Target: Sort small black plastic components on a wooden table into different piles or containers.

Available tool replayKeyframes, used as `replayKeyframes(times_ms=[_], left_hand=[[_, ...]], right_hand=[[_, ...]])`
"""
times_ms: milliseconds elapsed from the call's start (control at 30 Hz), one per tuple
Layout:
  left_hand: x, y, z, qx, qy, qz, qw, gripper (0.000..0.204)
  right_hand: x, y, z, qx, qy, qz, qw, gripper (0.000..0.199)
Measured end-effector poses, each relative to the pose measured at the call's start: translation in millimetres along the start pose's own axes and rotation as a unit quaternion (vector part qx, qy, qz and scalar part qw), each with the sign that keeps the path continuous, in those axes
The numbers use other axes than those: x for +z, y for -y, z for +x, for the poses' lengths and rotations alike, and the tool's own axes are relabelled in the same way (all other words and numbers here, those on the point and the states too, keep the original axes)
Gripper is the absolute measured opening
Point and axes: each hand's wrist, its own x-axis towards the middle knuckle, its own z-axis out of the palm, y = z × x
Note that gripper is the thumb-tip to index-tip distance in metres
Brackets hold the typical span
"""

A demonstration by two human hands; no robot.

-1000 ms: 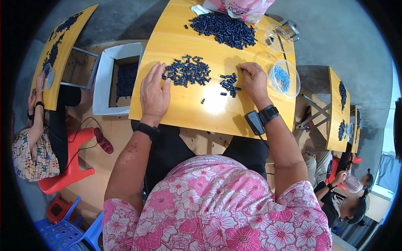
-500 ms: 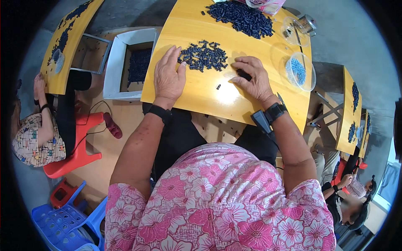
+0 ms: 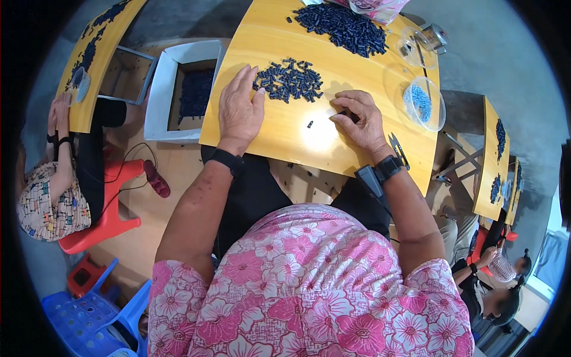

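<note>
My left hand [image 3: 239,110] lies flat and open on the yellow table [image 3: 285,140], its fingertips at the left edge of a small heap of dark blue parts [image 3: 289,80]. My right hand [image 3: 358,119] rests on the table right of that heap, fingers curled over a few dark parts. One loose dark part [image 3: 309,124] lies between the hands. A larger heap of dark parts [image 3: 343,25] sits at the far side of the table.
A clear bowl of light blue pieces [image 3: 423,103] stands at the right edge, another clear bowl [image 3: 413,44] behind it. A white box of dark parts [image 3: 184,89] stands left of the table. A person sits at left [image 3: 53,190]; other people sit at lower right [image 3: 493,279].
The view has shifted, so the table sits higher in the picture. My right hand has slid over the small cluster of dark parts and now covers it. My left hand stays beside the heap.
</note>
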Motion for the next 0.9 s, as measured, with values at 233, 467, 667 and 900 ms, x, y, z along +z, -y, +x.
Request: replayKeyframes(times_ms=[233, 467, 667, 900], left_hand=[[-0.4, -0.9, 1.1, -0.001, -0.001, -0.006, 1.0, 0.046], [-1.1, 2.2, -1.1, -0.007, -0.004, -0.001, 1.0, 0.046], [-1.0, 0.0, -0.3, 0.001, -0.007, -0.006, 1.0, 0.046], [-2.0, -0.8, 0.8, -0.001, -0.005, -0.008, 1.0, 0.046]], right_hand=[[0.4, -6.5, 1.1, -0.043, 0.002, -0.046, 0.998, 0.02], [-11.3, 23.7, 11.9, -0.107, 0.047, -0.114, 0.987, 0.018], [9.1, 40.6, 15.3, -0.157, 0.091, -0.111, 0.977, 0.011], [30.6, 29.3, 28.2, -0.099, 0.048, -0.148, 0.983, 0.007]])
